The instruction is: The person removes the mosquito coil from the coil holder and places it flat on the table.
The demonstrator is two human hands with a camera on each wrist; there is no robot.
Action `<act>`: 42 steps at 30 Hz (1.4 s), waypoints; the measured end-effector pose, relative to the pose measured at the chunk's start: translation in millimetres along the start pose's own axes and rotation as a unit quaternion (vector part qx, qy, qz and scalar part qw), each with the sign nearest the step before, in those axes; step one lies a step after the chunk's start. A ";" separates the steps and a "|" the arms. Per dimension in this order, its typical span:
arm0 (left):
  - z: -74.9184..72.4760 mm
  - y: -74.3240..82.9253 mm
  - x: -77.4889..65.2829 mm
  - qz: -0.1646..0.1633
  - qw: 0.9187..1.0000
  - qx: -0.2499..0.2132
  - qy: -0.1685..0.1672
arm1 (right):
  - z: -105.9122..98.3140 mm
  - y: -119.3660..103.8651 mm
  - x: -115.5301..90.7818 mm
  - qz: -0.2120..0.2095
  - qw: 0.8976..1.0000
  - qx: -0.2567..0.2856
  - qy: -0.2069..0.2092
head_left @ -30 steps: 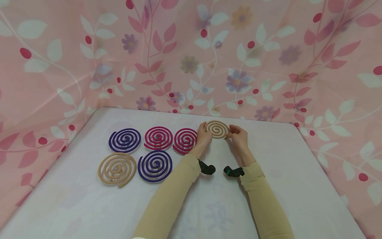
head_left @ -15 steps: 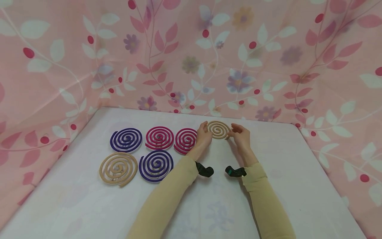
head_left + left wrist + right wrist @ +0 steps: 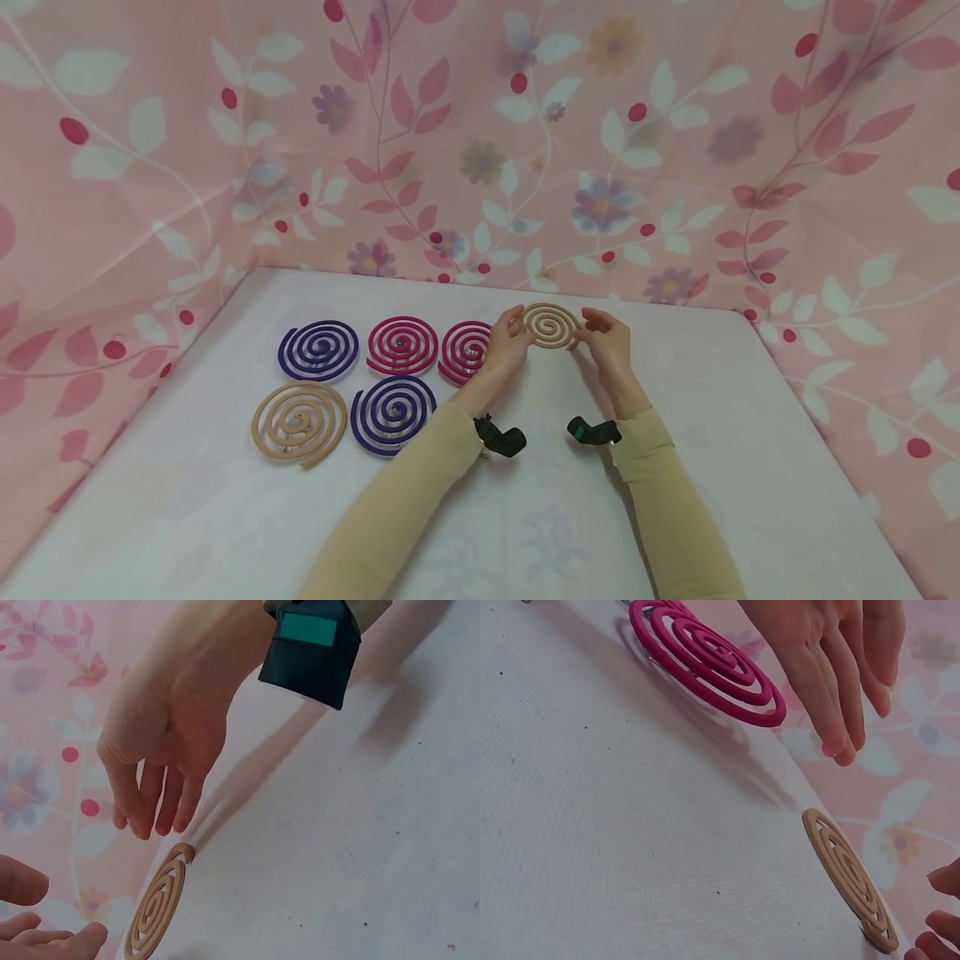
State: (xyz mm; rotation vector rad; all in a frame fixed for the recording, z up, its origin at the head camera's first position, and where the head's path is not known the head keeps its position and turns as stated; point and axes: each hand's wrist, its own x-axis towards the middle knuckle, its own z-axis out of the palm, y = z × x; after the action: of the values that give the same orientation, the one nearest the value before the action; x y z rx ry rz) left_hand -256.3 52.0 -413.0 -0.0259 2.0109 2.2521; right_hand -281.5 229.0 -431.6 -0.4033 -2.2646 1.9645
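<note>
Since a second ago the left hand (image 3: pixel 507 343) has eased back a bit from the tan coil (image 3: pixel 550 326), while that coil and the right hand (image 3: pixel 607 340) have pretty much stayed put. Both hands look loose with nothing in them, one on each side of the coil, which is by the far edge of the worktop (image 3: pixel 720 417), a little right of middle. The top's whitish with faint marks, and pink floral cloth (image 3: pixel 465 125) hangs behind it and along the sides. Can't make out whether a stand is under that coil. The left hand and wrist block part of a magenta coil (image 3: pixel 468 351), and the left sleeve (image 3: pixel 405 500) overlaps a blue coil (image 3: pixel 396 409); that sleeve's cut off at the bottom. Over toward the left edge: another magenta one (image 3: pixel 402 343), a second blue one (image 3: pixel 323 347) nearest the far-left corner, and a second tan one (image 3: pixel 299 419).
</note>
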 end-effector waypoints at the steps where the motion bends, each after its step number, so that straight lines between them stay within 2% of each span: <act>1: -1.9 1.2 -2.1 0.001 1.000 -0.002 -0.004 | 0.1 -0.8 -0.3 0.001 1.000 -0.001 0.001; 7: -11.9 5.2 -12.1 0.013 1.000 -0.024 -0.012 | -0.8 -3.3 -2.1 0.000 1.000 -0.007 0.001; 16: -34.1 7.6 -25.8 0.022 1.000 -0.011 -0.020 | 0.6 -3.9 -3.5 -0.006 1.000 -0.008 0.009; 24: -54.2 13.3 -40.6 0.029 0.999 0.010 -0.023 | 5.0 -10.0 -9.2 -0.012 1.000 -0.007 -0.004; 32: -79.1 12.3 -52.3 0.037 0.999 0.026 -0.029 | 16.9 -19.8 -25.3 -0.030 0.999 0.014 -0.041; 38: -97.8 14.0 -55.1 0.048 0.996 0.071 -0.010 | 27.1 -24.9 -38.8 -0.037 0.998 0.020 -0.045; 42: -112.0 14.3 -50.2 0.050 0.995 0.080 0.013 | 34.9 -28.2 -49.7 -0.044 0.998 0.020 -0.050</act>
State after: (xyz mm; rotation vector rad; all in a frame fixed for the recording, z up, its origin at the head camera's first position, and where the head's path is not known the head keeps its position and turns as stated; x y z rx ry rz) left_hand -215.6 -64.5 -407.2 0.0635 2.2475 2.1490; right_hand -246.5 178.6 -405.0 -0.2028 -2.2542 2.0259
